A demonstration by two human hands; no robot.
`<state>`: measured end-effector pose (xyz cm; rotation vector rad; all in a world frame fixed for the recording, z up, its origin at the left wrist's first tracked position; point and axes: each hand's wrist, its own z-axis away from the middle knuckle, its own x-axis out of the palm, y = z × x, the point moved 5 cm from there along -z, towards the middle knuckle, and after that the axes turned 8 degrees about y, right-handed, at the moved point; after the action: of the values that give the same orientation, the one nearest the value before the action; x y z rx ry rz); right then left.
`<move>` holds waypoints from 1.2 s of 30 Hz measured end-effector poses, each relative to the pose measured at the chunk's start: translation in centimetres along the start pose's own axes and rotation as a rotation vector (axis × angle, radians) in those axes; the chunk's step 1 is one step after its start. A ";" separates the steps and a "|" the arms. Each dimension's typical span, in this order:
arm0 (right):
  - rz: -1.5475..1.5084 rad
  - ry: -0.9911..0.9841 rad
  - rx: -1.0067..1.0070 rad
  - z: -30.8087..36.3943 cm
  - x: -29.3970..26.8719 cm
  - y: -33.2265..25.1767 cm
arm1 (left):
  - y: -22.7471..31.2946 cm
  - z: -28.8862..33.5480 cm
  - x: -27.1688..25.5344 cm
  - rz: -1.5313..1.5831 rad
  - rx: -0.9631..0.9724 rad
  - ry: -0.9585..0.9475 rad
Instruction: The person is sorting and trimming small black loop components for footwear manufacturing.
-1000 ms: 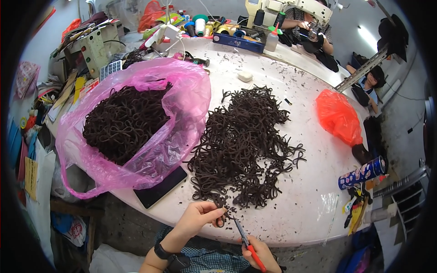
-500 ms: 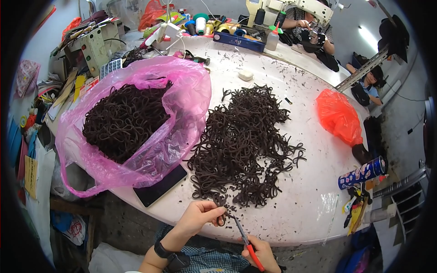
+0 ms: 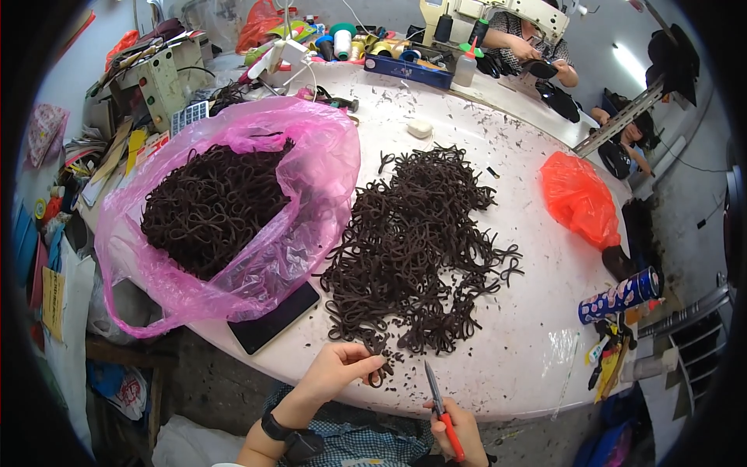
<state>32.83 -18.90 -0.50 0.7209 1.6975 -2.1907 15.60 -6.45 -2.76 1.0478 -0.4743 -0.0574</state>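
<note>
My left hand [image 3: 342,369] pinches a small dark brown cord loop [image 3: 377,379] at the table's front edge. To its right, my right hand [image 3: 457,430] grips scissors [image 3: 436,393] with red handles; their blades point away from me, look closed and stand apart from the loop. Just beyond both hands lies a loose pile of dark brown cord loops [image 3: 412,233], with small dark snippets scattered round its near end. Left of the pile, an open pink plastic bag [image 3: 319,187] holds a big heap of similar loops [image 3: 218,206].
A dark phone [image 3: 274,317] lies partly beneath the pink bag. Right of the pile are a red plastic bag [image 3: 577,198] and a patterned blue can [image 3: 618,296]. Thread spools [image 3: 343,43] and a blue tray [image 3: 408,68] line the far side. Two other people work at the far right.
The scissors have moved right, away from the loop, and their blades now point more straight ahead. My left hand has hardly moved. A co-worker's hands at the back have shifted.
</note>
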 end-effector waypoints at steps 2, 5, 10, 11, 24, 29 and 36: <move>-0.031 -0.018 -0.014 -0.3 -0.3 -0.7 | 0.1 -0.1 -0.1 -0.020 -0.014 -0.018; -0.053 -0.027 -0.051 -0.3 0.0 -0.4 | 0.1 -0.1 -0.1 0.003 0.009 -0.037; -0.053 0.007 -0.258 -0.5 0.5 -1.8 | -0.3 0.0 -0.3 0.104 -0.028 -0.044; -0.107 -0.115 -0.141 -0.4 0.9 -1.5 | -0.5 0.0 -0.2 0.174 -0.065 -0.051; -0.319 -0.283 0.217 0.2 2.7 -0.2 | -1.8 0.0 0.0 0.396 -0.238 -0.064; -0.376 -0.287 0.355 0.3 2.9 -0.6 | -2.2 0.4 0.4 0.413 -0.267 -0.089; -0.382 -0.304 0.383 0.0 3.2 0.7 | -2.3 0.0 0.7 0.366 -0.289 -0.069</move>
<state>30.51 -18.82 -2.80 0.1232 1.3635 -2.7597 16.64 -7.85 -4.46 0.6658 -0.6927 0.1598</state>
